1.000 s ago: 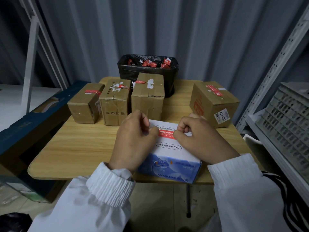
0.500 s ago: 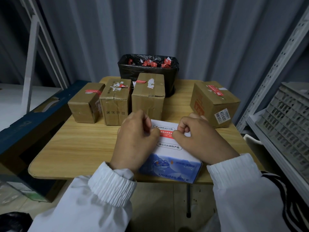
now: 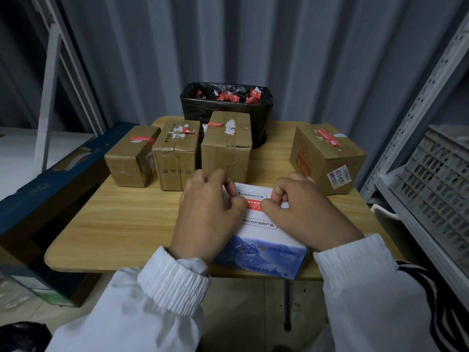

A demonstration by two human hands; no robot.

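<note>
A white box with a blue printed front [image 3: 266, 255] lies at the near edge of the wooden table [image 3: 121, 224]. A red seal sticker [image 3: 253, 205] runs across its top. My left hand [image 3: 210, 214] rests on the box's left part, fingers curled, its thumb and forefinger picking at the seal's left end. My right hand [image 3: 307, 212] lies on the right part, fingers curled under, with the thumb tip pressing on the seal. Both hands hide most of the seal.
Three brown cartons [image 3: 132, 158] [image 3: 175, 158] [image 3: 225, 148] stand in a row behind the box, and a fourth [image 3: 327, 156] sits at the right. A black-lined bin [image 3: 225, 110] holding red scraps stands at the back. Grey crates [image 3: 436, 174] fill the right shelf.
My left thumb has crept slightly to the right along the seal. The box and my right hand stay where they were.
</note>
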